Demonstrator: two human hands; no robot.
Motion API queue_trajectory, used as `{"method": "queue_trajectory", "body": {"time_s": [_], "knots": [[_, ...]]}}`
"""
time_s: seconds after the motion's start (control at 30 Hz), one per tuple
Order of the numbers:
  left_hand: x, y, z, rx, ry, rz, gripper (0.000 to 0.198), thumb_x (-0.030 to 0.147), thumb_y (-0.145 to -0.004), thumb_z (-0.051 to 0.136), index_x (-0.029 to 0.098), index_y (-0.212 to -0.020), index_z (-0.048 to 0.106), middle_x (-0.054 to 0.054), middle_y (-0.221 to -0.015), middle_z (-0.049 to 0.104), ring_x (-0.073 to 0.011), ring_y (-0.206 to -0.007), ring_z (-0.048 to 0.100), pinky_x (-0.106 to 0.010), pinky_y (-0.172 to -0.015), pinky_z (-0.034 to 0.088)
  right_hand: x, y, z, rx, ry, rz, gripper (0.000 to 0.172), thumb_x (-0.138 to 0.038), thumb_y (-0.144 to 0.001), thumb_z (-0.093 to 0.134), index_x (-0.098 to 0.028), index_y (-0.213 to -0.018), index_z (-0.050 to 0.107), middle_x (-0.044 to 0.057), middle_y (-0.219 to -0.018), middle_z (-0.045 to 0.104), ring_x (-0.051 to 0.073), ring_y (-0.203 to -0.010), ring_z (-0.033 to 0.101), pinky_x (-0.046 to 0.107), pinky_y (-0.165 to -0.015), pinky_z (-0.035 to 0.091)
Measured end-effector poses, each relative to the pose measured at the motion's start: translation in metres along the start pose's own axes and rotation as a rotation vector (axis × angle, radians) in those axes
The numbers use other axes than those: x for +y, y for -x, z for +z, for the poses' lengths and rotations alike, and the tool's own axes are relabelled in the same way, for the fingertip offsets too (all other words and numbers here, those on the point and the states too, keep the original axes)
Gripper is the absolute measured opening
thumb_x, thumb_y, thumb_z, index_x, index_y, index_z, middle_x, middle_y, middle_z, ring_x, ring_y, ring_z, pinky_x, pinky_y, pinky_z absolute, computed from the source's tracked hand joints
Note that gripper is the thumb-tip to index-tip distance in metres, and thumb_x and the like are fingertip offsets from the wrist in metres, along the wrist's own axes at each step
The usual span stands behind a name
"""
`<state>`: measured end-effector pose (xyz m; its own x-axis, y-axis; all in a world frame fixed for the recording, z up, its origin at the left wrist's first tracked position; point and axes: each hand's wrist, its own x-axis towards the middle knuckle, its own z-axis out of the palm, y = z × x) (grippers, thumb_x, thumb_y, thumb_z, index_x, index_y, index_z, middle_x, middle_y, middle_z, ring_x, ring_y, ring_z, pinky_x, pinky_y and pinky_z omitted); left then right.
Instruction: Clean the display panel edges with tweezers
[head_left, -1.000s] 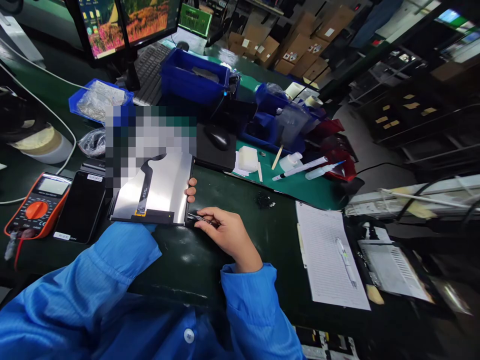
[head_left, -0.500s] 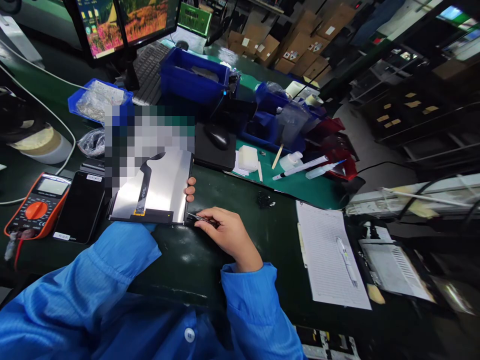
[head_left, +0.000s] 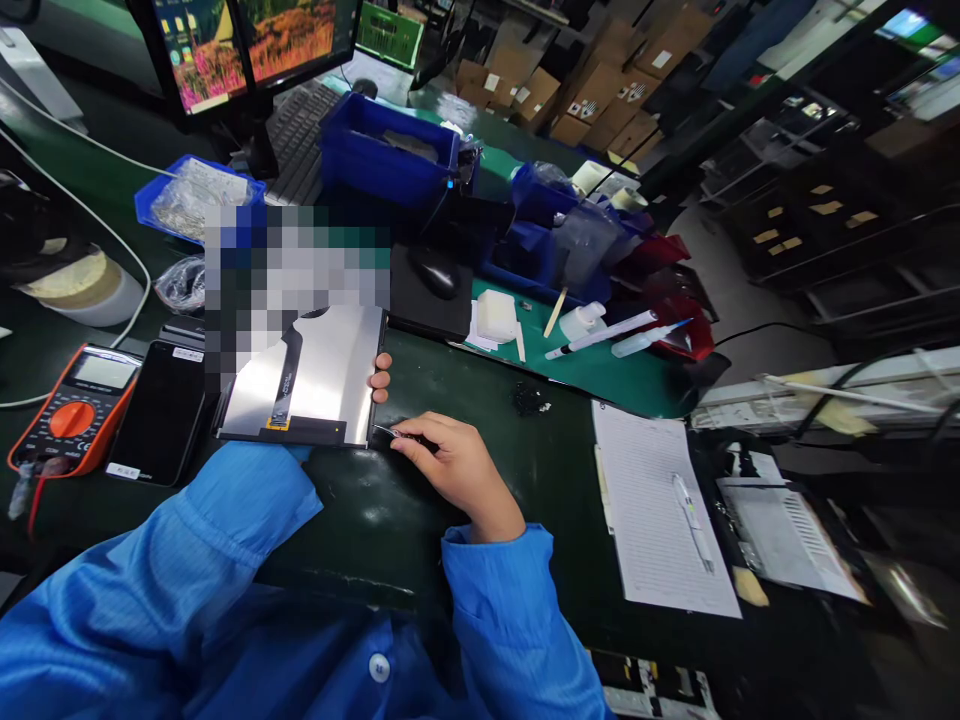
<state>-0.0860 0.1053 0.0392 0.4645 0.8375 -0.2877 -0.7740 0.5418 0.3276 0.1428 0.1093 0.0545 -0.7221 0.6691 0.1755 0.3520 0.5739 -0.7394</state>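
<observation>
A display panel (head_left: 337,370) with a mirror-like metal back and a dark flex cable (head_left: 286,372) lies tilted over my left hand (head_left: 381,378). Three fingertips of that hand curl round the panel's right edge; the rest is hidden beneath it. My right hand (head_left: 450,460) pinches a slim metal-tipped tool (head_left: 391,431), which looks like tweezers. Its tip is at the panel's lower right corner; whether it touches I cannot tell. Pixelation covers the upper part of the panel.
Left of the panel are a black phone-like device (head_left: 154,415) and an orange multimeter (head_left: 73,420). Farther back stand a blue bin (head_left: 386,150), a computer mouse (head_left: 435,273) and a keyboard (head_left: 300,140). On the right a pen (head_left: 694,525) lies on a lined sheet (head_left: 652,500).
Almost nothing differs. The right hand and its tool have shifted very slightly, while the panel stays in the left hand.
</observation>
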Motion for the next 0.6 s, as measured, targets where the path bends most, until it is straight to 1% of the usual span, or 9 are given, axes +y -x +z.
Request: {"method": "queue_trajectory", "body": {"time_s": [0.1,0.17,0.23,0.3,0.37,0.47,0.53,0.6], "knots": [[0.0009,-0.0013,-0.003,-0.035,-0.066,-0.043,0.026,0.034,-0.102,0.035,0.017,-0.088,0.05,-0.003,-0.071,0.052,-0.018,-0.065,0.058,-0.026,-0.055,0.046,-0.0009,0.0002,-0.0005,-0.022,-0.018,0.0,0.018,-0.028,-0.098,0.06,-0.023,-0.098,0.078,0.005,-0.089,0.078,0.017,-0.08,0.071,0.03,-0.075,0.056],[0.001,-0.0018,-0.0052,-0.037,-0.068,-0.02,0.026,0.036,-0.101,0.036,0.018,-0.088,0.05,-0.003,-0.072,0.052,-0.0178,-0.065,0.058,-0.026,-0.056,0.048,-0.001,0.0013,0.0008,-0.012,-0.054,0.058,0.015,-0.029,-0.095,0.065,-0.024,-0.1,0.077,0.004,-0.088,0.078,0.017,-0.077,0.072,0.029,-0.072,0.056],[0.0007,-0.0018,-0.0068,-0.031,-0.076,-0.028,0.027,0.038,-0.1,0.037,0.018,-0.088,0.05,-0.003,-0.072,0.052,-0.0179,-0.064,0.058,-0.027,-0.056,0.048,-0.0007,0.0021,0.0022,0.007,-0.081,0.109,0.014,-0.031,-0.089,0.072,-0.023,-0.101,0.077,0.003,-0.084,0.077,0.017,-0.073,0.071,0.027,-0.066,0.056],[0.0002,-0.0015,-0.0079,-0.032,-0.088,-0.023,0.027,0.038,-0.1,0.038,0.017,-0.089,0.051,-0.003,-0.073,0.052,-0.0181,-0.066,0.058,-0.027,-0.056,0.047,-0.0004,0.0019,0.0023,0.01,-0.074,0.097,0.012,-0.03,-0.088,0.074,-0.023,-0.098,0.077,0.003,-0.082,0.077,0.017,-0.073,0.071,0.027,-0.066,0.056],[-0.0004,-0.0013,-0.0085,-0.049,-0.096,0.001,0.027,0.038,-0.099,0.04,0.016,-0.091,0.052,-0.003,-0.075,0.053,-0.0177,-0.068,0.059,-0.026,-0.058,0.047,-0.0004,0.001,0.0012,-0.001,-0.033,0.042,0.01,-0.028,-0.091,0.07,-0.023,-0.096,0.077,0.003,-0.085,0.077,0.017,-0.077,0.071,0.029,-0.071,0.056],[-0.0007,-0.0018,-0.0086,-0.071,-0.097,0.012,0.026,0.038,-0.099,0.043,0.015,-0.091,0.053,-0.003,-0.074,0.052,-0.0165,-0.068,0.058,-0.024,-0.059,0.045,-0.0009,0.0004,-0.0004,-0.017,-0.006,-0.002,0.017,-0.029,-0.097,0.062,-0.024,-0.098,0.077,0.004,-0.088,0.077,0.018,-0.081,0.071,0.03,-0.074,0.056],[-0.0003,-0.0018,-0.0078,-0.07,-0.095,0.0,0.026,0.038,-0.099,0.044,0.015,-0.09,0.052,-0.003,-0.073,0.052,-0.0164,-0.068,0.057,-0.024,-0.059,0.045,-0.0012,0.0012,0.0001,-0.018,-0.033,0.016,0.018,-0.028,-0.098,0.06,-0.024,-0.1,0.077,0.004,-0.09,0.078,0.018,-0.082,0.072,0.03,-0.075,0.056],[0.0004,-0.0011,-0.0063,-0.058,-0.09,-0.017,0.026,0.038,-0.099,0.043,0.016,-0.088,0.051,-0.002,-0.072,0.051,-0.0168,-0.067,0.056,-0.025,-0.058,0.044,-0.0015,0.0023,0.0013,-0.005,-0.075,0.075,0.014,-0.029,-0.094,0.066,-0.024,-0.102,0.077,0.003,-0.088,0.078,0.017,-0.078,0.072,0.029,-0.071,0.056]]}}
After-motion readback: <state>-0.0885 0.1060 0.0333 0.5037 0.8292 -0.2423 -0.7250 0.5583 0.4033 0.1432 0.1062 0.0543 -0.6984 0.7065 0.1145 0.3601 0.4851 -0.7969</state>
